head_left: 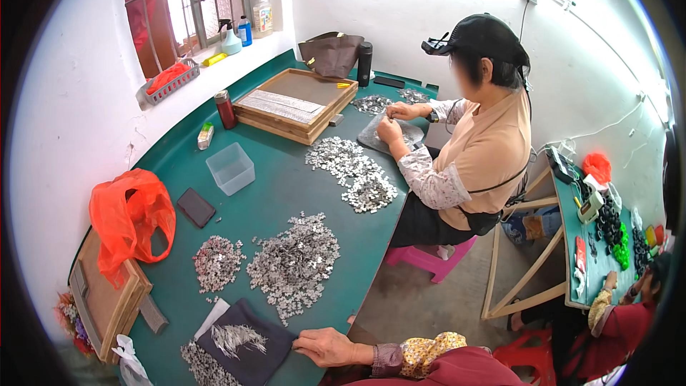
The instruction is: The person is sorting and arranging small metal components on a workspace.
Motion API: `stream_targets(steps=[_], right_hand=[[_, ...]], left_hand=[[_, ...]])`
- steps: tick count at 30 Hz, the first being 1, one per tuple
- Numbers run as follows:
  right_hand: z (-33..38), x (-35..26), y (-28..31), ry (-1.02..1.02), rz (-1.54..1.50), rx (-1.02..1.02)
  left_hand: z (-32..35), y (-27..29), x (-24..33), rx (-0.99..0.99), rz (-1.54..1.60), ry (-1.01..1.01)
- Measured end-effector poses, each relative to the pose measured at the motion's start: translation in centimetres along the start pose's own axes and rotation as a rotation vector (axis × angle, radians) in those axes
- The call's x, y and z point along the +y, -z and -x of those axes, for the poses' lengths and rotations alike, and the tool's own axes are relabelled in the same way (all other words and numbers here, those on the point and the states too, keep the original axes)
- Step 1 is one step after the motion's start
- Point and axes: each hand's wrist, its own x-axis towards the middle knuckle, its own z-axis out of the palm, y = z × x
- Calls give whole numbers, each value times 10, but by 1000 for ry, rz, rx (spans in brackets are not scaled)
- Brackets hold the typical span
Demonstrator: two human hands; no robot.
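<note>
My right hand point(327, 347) comes in from the lower right, its sleeve cuff yellow and flowered. Its fingers are closed on the right edge of a dark cloth point(268, 325) lying flat on the green table. A heap of thin silvery strips point(237, 340) rests on that cloth, and a white sheet point(212, 317) sticks out at its upper left. Beside the cloth's lower left is a pile of small silvery metal pieces point(207, 366). A larger pile point(294, 261) and a smaller one point(219, 263) lie just beyond it. My left hand is out of view.
Across the table point(286, 179) a co-worker point(493, 129) handles small pieces over a grey pad point(407, 137). Around stand a clear plastic box point(231, 169), a dark phone point(195, 207), a red bag point(136, 207), wooden frames point(296, 104) and a red flask point(225, 110). Another person point(632, 314) sits at right.
</note>
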Motion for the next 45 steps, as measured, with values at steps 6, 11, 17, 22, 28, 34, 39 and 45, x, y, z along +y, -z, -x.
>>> stream_targets(steps=[6, 11, 17, 22, 28, 34, 39, 45], right_hand=[[0, 0, -2, 6, 26, 20], [0, 1, -2, 13, 29, 17], [0, -3, 0, -6, 45, -9], [-1, -2, 1, -22, 65, -26], [-3, -3, 3, -22, 88, -16], [-8, -13, -6, 3, 6, -70], [-5, -4, -9, 29, 69, 22], [-10, -15, 4, -44, 80, 43]], left_hand=[[-1, -3, 0, 45, 5, -30], [1, -3, -1, 35, 17, -18], [2, 0, -1, 5, 12, 25], [-3, 1, 0, 41, 27, -41], [-6, -1, -1, 25, 31, -54], [0, 13, -6, -13, 22, -1], [19, -8, -13, -67, 131, 73], [-3, -4, -3, -104, 163, 64]])
